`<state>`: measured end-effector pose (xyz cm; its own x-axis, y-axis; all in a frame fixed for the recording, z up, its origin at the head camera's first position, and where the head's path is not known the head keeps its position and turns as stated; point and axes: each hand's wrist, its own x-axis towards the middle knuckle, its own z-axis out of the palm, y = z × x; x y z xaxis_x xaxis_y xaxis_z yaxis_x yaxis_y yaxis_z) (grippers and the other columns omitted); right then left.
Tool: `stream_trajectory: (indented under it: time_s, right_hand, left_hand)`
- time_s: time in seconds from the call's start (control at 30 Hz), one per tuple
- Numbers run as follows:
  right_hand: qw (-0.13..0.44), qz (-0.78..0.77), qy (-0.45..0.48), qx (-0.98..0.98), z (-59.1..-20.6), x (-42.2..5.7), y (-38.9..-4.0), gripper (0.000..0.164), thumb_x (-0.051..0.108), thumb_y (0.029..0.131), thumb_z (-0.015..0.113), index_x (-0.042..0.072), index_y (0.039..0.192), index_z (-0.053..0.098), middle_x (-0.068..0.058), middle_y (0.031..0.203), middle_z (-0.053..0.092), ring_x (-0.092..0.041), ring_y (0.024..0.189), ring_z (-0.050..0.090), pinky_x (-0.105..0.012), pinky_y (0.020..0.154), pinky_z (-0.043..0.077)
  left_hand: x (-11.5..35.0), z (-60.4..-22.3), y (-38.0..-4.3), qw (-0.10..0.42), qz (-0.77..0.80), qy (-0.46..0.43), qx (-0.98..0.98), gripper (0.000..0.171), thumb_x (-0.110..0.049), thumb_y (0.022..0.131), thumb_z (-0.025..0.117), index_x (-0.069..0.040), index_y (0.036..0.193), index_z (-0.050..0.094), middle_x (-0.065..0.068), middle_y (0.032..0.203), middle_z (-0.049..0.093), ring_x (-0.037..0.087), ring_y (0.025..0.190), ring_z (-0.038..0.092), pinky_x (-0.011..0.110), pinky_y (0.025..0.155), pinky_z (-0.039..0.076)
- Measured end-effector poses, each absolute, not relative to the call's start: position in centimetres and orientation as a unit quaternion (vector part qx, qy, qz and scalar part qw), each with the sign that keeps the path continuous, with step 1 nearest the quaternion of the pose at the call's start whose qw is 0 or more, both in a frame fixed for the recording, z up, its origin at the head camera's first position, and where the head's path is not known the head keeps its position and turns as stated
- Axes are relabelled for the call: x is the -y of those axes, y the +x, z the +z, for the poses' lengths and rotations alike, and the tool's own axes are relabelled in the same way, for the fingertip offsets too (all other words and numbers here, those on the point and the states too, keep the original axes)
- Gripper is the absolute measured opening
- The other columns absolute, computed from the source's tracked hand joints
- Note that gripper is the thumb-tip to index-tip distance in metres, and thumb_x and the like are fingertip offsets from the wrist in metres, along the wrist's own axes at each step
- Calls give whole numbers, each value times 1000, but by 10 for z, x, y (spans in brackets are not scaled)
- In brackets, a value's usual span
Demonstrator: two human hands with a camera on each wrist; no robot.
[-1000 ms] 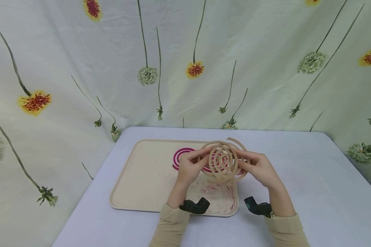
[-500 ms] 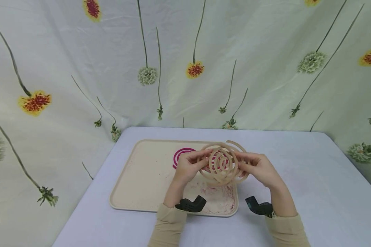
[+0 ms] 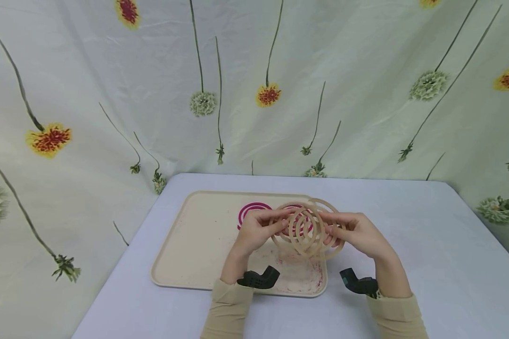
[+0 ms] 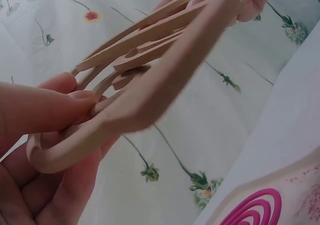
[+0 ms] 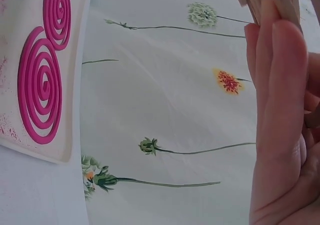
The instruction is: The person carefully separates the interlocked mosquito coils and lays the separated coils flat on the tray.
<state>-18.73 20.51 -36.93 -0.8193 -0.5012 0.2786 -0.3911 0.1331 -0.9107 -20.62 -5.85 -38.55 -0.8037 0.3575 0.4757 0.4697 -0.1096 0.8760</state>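
Tan coils [image 4: 140, 107] gripped from both sides

The overlapping coils sit right of centre in the head view's lower half, their number hard to make out. The left hand [image 3: 253, 231] pinches one side, the right hand [image 3: 362, 231] the other, partly hidden. The tray [image 3: 199, 240], lower centre, bears two magenta spirals [image 5: 45, 87], partly covered there.

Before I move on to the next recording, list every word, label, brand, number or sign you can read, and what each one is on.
No readable text in any view.
Tan coils, pink coils and tray: no lettering visible.
Flowered backdrop: printed flowers and stems only, no words seen.
Black wrist devices: any marking is too small to read.
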Motion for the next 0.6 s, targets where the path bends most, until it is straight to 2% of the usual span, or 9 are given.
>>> stream_trajectory:
  time_s: [0.13,0.23,0.47,0.6]
  right_hand:
    - [15,-594,-293,-749,-369,-202,-187,33,-5,91,54,-18,122,51,-4,75,67,-10,64,62,-26,55,53]
    - [-6,-596,-286,-750,-369,-199,-187,33,-6,91,53,-18,122,51,-1,80,67,-10,65,61,-25,56,53]
    - [-50,-605,-262,-750,-371,-194,-186,33,-4,90,57,-17,120,52,9,101,65,-8,66,57,-23,56,53]
    - [-53,-610,-249,-751,-370,-193,-186,34,-4,90,57,-17,121,52,11,101,65,-8,65,57,-23,57,53]
  left_hand:
    - [53,-384,-205,57,-699,-284,654,25,9,83,64,15,107,63,29,99,65,6,72,63,19,60,53]
    - [49,-383,-202,71,-709,-265,650,24,9,83,64,14,107,63,29,101,64,7,77,65,23,64,55]
    - [39,-383,-201,119,-712,-230,653,23,9,81,66,12,104,66,27,98,66,5,81,63,19,67,53]
    - [38,-382,-201,121,-712,-223,655,24,9,81,66,10,105,67,27,97,66,6,80,63,20,67,53]
